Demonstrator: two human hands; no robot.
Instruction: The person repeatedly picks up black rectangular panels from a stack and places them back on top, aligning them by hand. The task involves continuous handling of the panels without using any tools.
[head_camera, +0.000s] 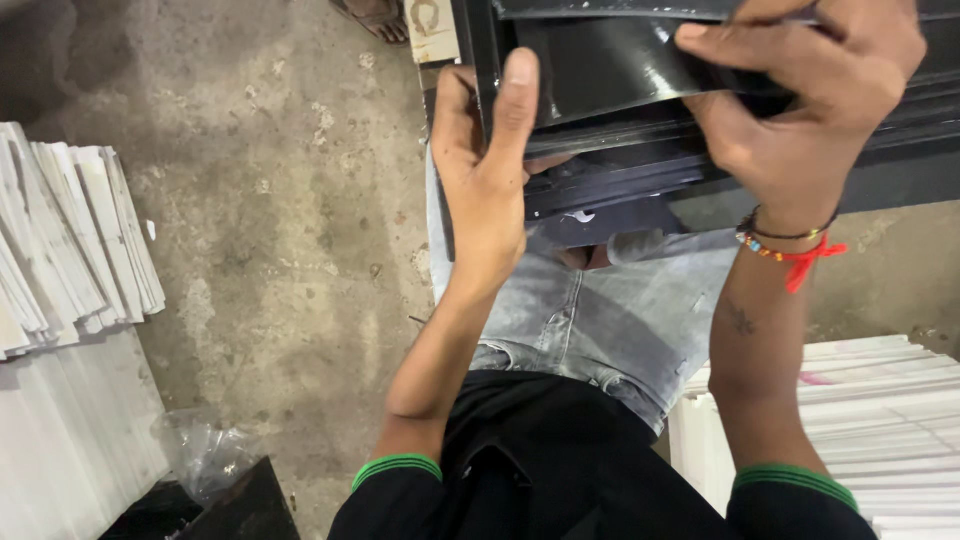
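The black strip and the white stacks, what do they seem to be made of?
Black strip: probably glossy plastic or coated sheet; it reflects light and bends under both hands. White stacks: likely matte card or paperboard, seen as thin layered edges.

The frame (620, 70) I hold is glossy black. My jeans (610, 320) are faded grey, my cuffs (397, 468) green-striped. White sheets (70, 230) lie stacked.

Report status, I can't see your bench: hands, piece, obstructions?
Left hand grips black frame edge. Right hand pinches glossy black sheet onto it. Nothing obstructing.

Single head-worn view, looking steeply down, close over lap and concrete floor (280, 220)
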